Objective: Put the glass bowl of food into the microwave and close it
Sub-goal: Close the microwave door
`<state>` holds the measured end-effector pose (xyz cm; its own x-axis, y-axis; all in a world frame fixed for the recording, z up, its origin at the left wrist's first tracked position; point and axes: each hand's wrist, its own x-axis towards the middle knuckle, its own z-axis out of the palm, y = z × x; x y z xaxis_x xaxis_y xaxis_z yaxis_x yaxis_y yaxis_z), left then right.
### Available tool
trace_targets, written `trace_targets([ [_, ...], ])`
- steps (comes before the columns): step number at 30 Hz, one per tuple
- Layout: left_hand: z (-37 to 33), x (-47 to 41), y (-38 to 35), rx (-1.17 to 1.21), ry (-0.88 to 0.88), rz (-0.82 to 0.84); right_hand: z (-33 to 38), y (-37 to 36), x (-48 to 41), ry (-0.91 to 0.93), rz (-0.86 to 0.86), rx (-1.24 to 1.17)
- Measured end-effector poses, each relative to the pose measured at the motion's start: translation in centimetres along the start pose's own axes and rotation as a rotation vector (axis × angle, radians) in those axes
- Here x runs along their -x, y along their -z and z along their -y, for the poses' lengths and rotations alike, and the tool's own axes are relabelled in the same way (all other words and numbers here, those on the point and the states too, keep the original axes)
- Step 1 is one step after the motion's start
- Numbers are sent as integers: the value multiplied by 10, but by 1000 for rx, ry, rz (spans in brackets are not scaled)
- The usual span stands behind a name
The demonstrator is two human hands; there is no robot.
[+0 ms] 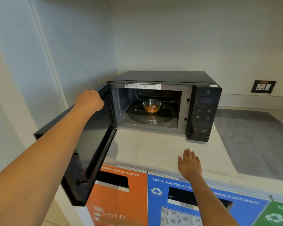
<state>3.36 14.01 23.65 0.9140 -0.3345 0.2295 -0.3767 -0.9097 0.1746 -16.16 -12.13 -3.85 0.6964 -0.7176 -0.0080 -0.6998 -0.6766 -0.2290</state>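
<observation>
A black microwave (203, 111) stands on a pale counter (145, 150) with its door (88, 152) swung wide open to the left. Inside, a small glass bowl (152, 106) holding orange-brown food sits on the round glass turntable (151, 118). My left hand (89, 101) is curled over the top edge of the open door near its hinge side. My right hand (189, 163) lies flat, fingers together and stretched out, on the counter's front edge in front of the microwave, holding nothing.
Below the counter are waste bins: an orange metal-waste panel (118, 198), a blue one (178, 201) and a green one (278, 214). A grey mat (255, 141) covers the counter at right. A wall socket (263, 86) sits behind. A wall stands close on the left.
</observation>
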Motion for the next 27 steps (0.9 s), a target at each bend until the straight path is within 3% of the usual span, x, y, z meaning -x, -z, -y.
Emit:
trace_targets([
  [4, -22, 5, 21, -20, -10, 124, -1, -1, 1, 5, -3, -5],
  [9, -44, 8, 25, 27, -38, 103, -1, 0, 0, 11, -7, -12],
  [20, -81, 19, -25, 281, -271, -309, -14, 9, -15, 42, -74, -48],
  [27, -109, 5, -55, 412, -413, -414, -19, 10, -37, -92, -131, -171],
])
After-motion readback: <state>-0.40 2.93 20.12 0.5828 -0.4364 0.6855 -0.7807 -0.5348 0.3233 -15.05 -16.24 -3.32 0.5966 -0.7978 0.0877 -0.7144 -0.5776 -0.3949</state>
